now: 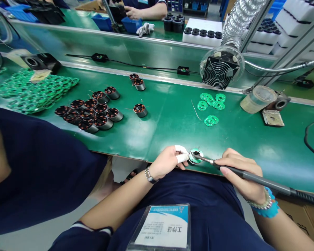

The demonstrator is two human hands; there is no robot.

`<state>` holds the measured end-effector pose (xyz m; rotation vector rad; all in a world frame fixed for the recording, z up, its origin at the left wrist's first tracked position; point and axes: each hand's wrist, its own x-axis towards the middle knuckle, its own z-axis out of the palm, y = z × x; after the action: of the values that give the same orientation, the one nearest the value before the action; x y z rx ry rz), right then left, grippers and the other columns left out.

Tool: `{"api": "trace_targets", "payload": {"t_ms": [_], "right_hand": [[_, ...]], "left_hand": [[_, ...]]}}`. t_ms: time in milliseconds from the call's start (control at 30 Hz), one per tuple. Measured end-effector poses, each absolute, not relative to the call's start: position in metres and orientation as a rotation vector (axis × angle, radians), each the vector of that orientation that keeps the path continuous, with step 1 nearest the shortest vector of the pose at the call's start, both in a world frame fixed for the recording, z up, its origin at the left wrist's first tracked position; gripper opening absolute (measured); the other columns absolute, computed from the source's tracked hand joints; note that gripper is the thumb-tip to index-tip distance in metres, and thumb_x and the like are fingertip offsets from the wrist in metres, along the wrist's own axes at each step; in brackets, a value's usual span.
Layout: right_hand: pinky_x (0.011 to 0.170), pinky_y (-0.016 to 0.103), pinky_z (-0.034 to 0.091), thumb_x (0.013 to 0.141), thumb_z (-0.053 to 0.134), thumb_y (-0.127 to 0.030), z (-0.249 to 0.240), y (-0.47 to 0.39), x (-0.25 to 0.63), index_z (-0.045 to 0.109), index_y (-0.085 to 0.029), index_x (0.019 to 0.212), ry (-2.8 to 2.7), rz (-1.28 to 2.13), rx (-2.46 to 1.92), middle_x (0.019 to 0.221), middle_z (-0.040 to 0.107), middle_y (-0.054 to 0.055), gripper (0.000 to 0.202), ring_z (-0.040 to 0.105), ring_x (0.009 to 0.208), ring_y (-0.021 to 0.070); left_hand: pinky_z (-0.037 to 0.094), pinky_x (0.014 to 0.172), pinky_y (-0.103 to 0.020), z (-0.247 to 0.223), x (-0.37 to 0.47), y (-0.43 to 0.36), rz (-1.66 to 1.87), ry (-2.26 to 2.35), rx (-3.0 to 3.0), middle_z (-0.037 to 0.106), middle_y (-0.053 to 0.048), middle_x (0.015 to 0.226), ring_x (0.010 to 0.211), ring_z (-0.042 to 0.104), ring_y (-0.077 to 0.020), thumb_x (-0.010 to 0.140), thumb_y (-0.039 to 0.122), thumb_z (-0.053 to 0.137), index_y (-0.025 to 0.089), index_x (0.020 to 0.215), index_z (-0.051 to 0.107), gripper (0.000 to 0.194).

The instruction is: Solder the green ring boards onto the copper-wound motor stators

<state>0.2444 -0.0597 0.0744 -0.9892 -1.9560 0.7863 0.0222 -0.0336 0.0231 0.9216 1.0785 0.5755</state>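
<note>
On the workbench (162,130), a circuit board (198,151) lies at the near edge. Stators (88,113) are left, a fan (218,73) behind.

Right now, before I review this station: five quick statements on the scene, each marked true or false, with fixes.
1. The right hand holds the soldering iron. True.
2. A full glove covers the left hand. False: the left hand has white covers on some fingers only.
3. The fan sits farther back than the loose green rings in front of it. True.
4. The plastic cup nearest the fan stands left of those loose rings, as the camera sees it. False: the plastic cup is on their right.
5. A watch is on the left wrist. True.
</note>
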Motion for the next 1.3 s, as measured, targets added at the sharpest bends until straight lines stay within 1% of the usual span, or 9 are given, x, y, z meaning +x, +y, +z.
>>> {"api": "trace_targets", "payload": {"t_ms": [167, 267, 400, 500, 700, 800, 1033, 1200, 1300], "right_hand": [[0.059, 0.034, 0.046, 0.078, 0.059, -0.014, 0.075, -0.061, 0.263, 0.068, -0.022, 0.093, -1.822, 0.720, -1.058, 0.074, 0.065, 0.004, 0.019, 0.055, 0.065, 0.0173], [0.065, 0.034, 0.048, 0.080, 0.059, -0.018, 0.070, -0.048, 0.286, 0.068, -0.023, 0.091, -1.695, 0.502, -1.242, 0.079, 0.066, 0.003, 0.015, 0.059, 0.071, 0.0179], [0.079, 0.032, 0.050, 0.084, 0.055, -0.021, 0.065, 0.000, 0.338, 0.064, -0.021, 0.101, -1.603, -0.032, -1.409, 0.095, 0.067, 0.008, 0.019, 0.063, 0.087, 0.0201], [0.085, 0.029, 0.045, 0.082, 0.057, -0.022, 0.061, 0.039, 0.376, 0.063, -0.019, 0.106, -1.673, -0.234, -1.407, 0.100, 0.065, 0.013, 0.025, 0.061, 0.095, 0.0210], [0.061, 0.020, 0.048, 0.085, 0.053, -0.018, 0.040, 0.070, 0.369, 0.059, -0.018, 0.107, -1.854, -0.080, -1.354, 0.064, 0.063, 0.002, 0.023, 0.060, 0.058, 0.0114], [0.062, 0.024, 0.053, 0.085, 0.052, -0.018, 0.025, 0.067, 0.338, 0.059, -0.020, 0.099, -1.991, 0.032, -1.258, 0.077, 0.066, 0.003, 0.015, 0.064, 0.065, 0.0138], [0.087, 0.038, 0.054, 0.085, 0.049, -0.013, -0.008, 0.061, 0.312, 0.055, -0.020, 0.105, -2.138, 0.221, -1.108, 0.111, 0.063, 0.011, 0.022, 0.060, 0.105, 0.0204], [0.094, 0.039, 0.050, 0.084, 0.051, -0.012, -0.006, 0.064, 0.306, 0.052, -0.019, 0.106, -2.147, 0.321, -1.117, 0.119, 0.058, 0.012, 0.023, 0.052, 0.117, 0.0204], [0.096, 0.043, 0.047, 0.084, 0.055, -0.019, -0.002, 0.070, 0.293, 0.051, -0.017, 0.107, -2.234, 0.349, -1.108, 0.122, 0.056, 0.015, 0.024, 0.048, 0.121, 0.0229]], "left_hand": [[0.047, 0.053, -0.021, 0.027, 0.023, -0.035, 0.572, 1.081, 0.934, 0.060, -0.002, 0.061, 0.049, 0.056, -0.0081, 0.071, 0.027, 0.061, 0.013, 0.071, 0.055, 0.015], [0.048, 0.054, -0.024, 0.031, 0.023, -0.039, 0.585, 1.131, 1.101, 0.062, -0.003, 0.071, 0.055, 0.058, -0.0107, 0.074, 0.034, 0.059, 0.014, 0.086, 0.054, 0.024], [0.051, 0.077, -0.039, 0.029, 0.029, -0.044, 0.660, 1.222, 1.716, 0.056, -0.012, 0.116, 0.092, 0.060, -0.0244, 0.059, 0.036, 0.074, 0.022, 0.123, 0.044, 0.072], [0.041, 0.097, -0.044, 0.026, 0.037, -0.041, 0.580, 1.146, 1.976, 0.051, -0.011, 0.127, 0.115, 0.050, -0.0285, 0.065, 0.028, 0.070, 0.025, 0.129, 0.041, 0.071], [0.043, 0.092, -0.041, 0.036, 0.034, 0.045, 0.530, 1.327, 1.953, 0.059, -0.012, 0.117, 0.105, 0.057, -0.0273, 0.068, 0.031, 0.067, 0.019, 0.132, 0.038, 0.072], [0.044, 0.087, -0.041, 0.044, 0.031, 0.139, 0.569, 1.643, 1.938, 0.063, -0.015, 0.108, 0.099, 0.060, -0.0296, 0.062, 0.033, 0.073, 0.017, 0.134, 0.037, 0.082], [0.039, 0.093, -0.035, 0.034, 0.051, 0.327, 0.766, 1.932, 1.726, 0.055, -0.020, 0.123, 0.113, 0.053, -0.0286, 0.061, 0.025, 0.076, 0.011, 0.130, 0.039, 0.079], [0.037, 0.095, -0.038, 0.021, 0.059, 0.359, 0.613, 1.990, 1.721, 0.053, -0.022, 0.123, 0.115, 0.050, -0.0318, 0.059, 0.025, 0.077, 0.008, 0.130, 0.038, 0.083], [0.035, 0.098, -0.040, 0.040, 0.054, 0.343, 0.637, 1.988, 1.802, 0.047, -0.023, 0.129, 0.118, 0.047, -0.0336, 0.058, 0.028, 0.078, 0.009, 0.135, 0.030, 0.093]]}}
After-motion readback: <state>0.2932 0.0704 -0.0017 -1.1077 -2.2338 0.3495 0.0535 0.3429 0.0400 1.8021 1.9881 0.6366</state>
